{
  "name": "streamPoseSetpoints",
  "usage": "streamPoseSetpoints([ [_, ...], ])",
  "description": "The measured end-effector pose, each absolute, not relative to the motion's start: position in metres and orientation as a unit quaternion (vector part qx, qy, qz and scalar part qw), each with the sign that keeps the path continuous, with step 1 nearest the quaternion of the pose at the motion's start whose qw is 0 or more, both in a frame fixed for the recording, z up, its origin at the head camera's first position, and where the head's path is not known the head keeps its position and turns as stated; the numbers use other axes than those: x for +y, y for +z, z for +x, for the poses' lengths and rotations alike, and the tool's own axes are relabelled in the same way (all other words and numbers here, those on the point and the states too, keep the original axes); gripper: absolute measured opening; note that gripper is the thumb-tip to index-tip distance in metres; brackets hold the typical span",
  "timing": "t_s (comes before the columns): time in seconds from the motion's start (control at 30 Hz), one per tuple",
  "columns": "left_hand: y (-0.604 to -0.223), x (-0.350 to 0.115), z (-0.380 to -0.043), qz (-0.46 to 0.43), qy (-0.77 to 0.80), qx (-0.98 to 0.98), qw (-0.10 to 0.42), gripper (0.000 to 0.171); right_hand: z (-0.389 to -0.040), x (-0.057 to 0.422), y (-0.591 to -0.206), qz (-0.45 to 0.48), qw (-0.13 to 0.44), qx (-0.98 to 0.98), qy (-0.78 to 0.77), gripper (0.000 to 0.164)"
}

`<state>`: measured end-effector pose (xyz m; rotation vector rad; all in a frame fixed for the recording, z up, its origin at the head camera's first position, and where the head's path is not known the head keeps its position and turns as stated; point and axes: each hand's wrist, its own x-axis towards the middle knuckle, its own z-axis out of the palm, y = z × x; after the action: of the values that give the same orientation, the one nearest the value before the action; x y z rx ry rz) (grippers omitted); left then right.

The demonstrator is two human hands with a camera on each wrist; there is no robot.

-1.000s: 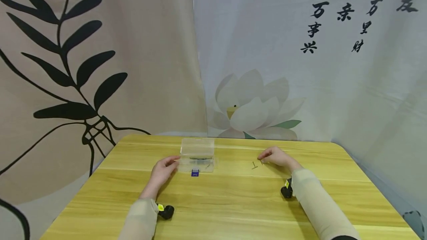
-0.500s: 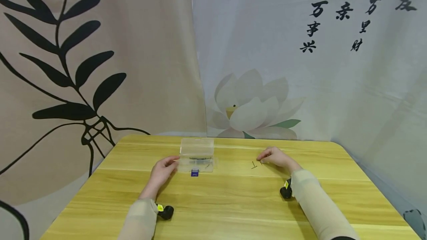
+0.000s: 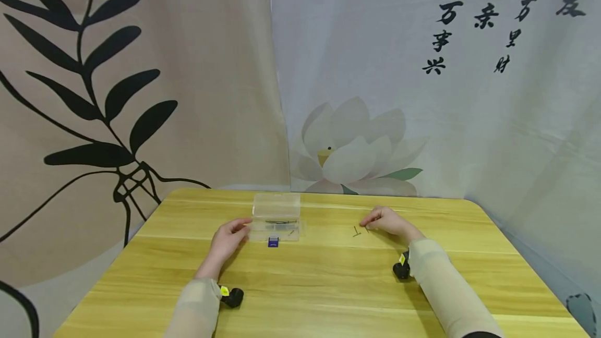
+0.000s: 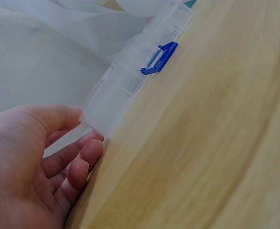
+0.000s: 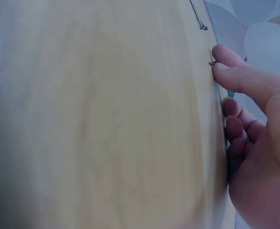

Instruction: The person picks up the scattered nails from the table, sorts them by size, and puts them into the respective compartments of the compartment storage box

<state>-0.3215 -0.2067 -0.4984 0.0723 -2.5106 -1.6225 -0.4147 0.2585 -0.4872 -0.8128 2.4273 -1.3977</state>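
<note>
wooden table (image 3: 305,286) (box (image 3: 276,205), metal bits (image 3: 357,234))

Two hands, the left hand (image 3: 227,242) and right hand (image 3: 391,222), flank one clear box (image 3: 276,206) with one blue latch (image 3: 273,242); right of the box shows more than one metal pin (image 5: 203,27), exact count unclear. Two black cameras (image 3: 232,298) sit one to each side of it.

睦万事兴 (image 3: 440,41), 远亲 (image 3: 486,16), 生万里财 (image 3: 514,38), 友 (image 3: 571,4), all on backdrop (image 3: 375,46)
</note>
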Motion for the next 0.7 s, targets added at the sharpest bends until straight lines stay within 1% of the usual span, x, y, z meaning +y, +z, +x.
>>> streamPoseSetpoints([
  [0.23, -0.4985, -0.2071, -0.322, 0.022, -0.536, -0.841, 0.076, 0.029, -0.4125, 0.2571, -0.4862, -0.268, 0.113, 0.825, -0.485, 0.015],
  [0.5, -0.4959, -0.207, -0.3207, 0.016, -0.535, -0.842, 0.076, 0.03, -0.4113, 0.2565, -0.4857, -0.264, 0.09, 0.838, -0.468, 0.013],
  [0.7, -0.4954, -0.2067, -0.3187, 0.013, -0.536, -0.84, 0.08, 0.03, -0.4118, 0.2571, -0.4871, -0.261, 0.084, 0.849, -0.452, 0.011],
])
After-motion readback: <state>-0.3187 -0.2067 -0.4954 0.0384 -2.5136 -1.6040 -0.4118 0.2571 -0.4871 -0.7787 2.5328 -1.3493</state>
